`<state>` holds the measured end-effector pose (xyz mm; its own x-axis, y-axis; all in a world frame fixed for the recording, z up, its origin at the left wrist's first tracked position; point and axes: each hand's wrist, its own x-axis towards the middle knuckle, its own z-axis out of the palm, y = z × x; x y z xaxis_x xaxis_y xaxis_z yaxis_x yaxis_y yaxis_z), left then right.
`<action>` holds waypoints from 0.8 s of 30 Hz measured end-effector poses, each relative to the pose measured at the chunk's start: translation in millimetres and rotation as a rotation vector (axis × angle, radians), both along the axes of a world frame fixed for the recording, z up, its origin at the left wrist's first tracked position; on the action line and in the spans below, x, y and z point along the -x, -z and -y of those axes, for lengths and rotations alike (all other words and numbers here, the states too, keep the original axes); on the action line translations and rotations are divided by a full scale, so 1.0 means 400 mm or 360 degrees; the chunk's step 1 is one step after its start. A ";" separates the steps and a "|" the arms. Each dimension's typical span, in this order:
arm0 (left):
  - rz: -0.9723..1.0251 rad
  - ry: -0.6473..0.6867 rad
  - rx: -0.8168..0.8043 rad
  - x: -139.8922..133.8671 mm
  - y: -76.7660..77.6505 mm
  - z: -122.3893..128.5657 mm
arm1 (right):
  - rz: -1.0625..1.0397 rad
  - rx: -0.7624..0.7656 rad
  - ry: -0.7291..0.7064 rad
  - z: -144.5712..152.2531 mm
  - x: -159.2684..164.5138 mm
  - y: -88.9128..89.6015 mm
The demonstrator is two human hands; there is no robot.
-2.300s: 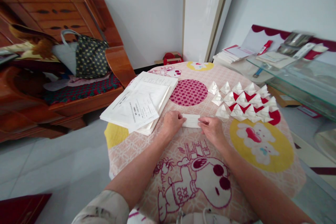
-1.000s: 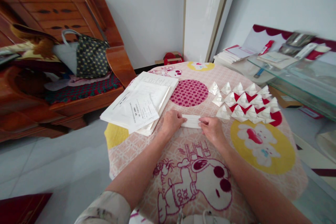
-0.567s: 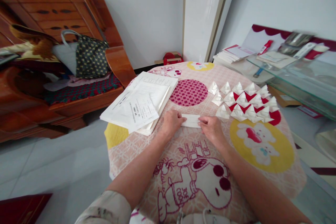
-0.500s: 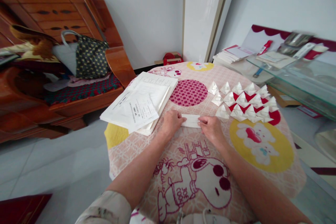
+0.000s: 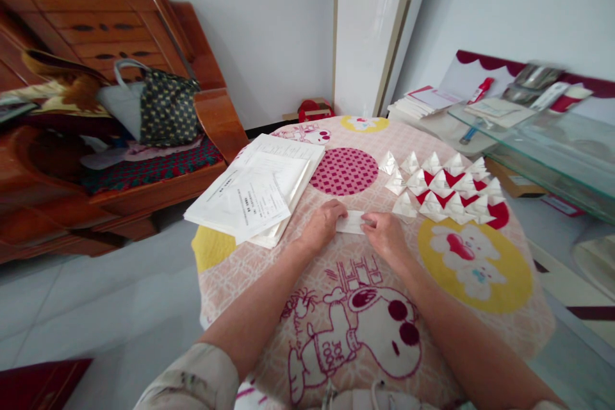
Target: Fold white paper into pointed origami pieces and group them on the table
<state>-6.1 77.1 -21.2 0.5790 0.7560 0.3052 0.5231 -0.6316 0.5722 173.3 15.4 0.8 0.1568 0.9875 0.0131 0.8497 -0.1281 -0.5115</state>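
A small folded strip of white paper (image 5: 350,223) lies on the patterned tablecloth (image 5: 307,256), between my two hands. My left hand (image 5: 327,223) is closed at its left end, fingers bent over the paper's edge. At the right end, my right hand (image 5: 383,230) pinches the paper between thumb and fingers. To the right stand several folded white paper pyramids (image 5: 437,186) in rows. A stack of printed paper sheets (image 5: 269,189) sits left of my hands, with a smaller slip on top.
A carved wooden chair (image 5: 120,32) with a dark patterned bag (image 5: 168,106) stands at the left. On the right is a glass shelf (image 5: 552,147) beside the table. A tall white cabinet-like appliance (image 5: 368,38) stands behind.
My left hand has shifted slightly right along the paper strip, covering more of its left end. My right hand stays at the other end. The view has tilted slightly.
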 end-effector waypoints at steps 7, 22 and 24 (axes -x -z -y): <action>-0.0035 -0.0167 0.0032 -0.010 -0.012 0.025 | 0.0031 0.0039 -0.0022 0.005 -0.013 -0.006; 0.0001 -0.0034 0.0180 0.017 0.006 0.027 | 0.0054 0.0000 0.0003 0.007 -0.004 -0.004; -0.0023 -0.0019 0.0169 0.017 0.004 0.029 | 0.0021 -0.0020 -0.0023 0.009 0.003 -0.001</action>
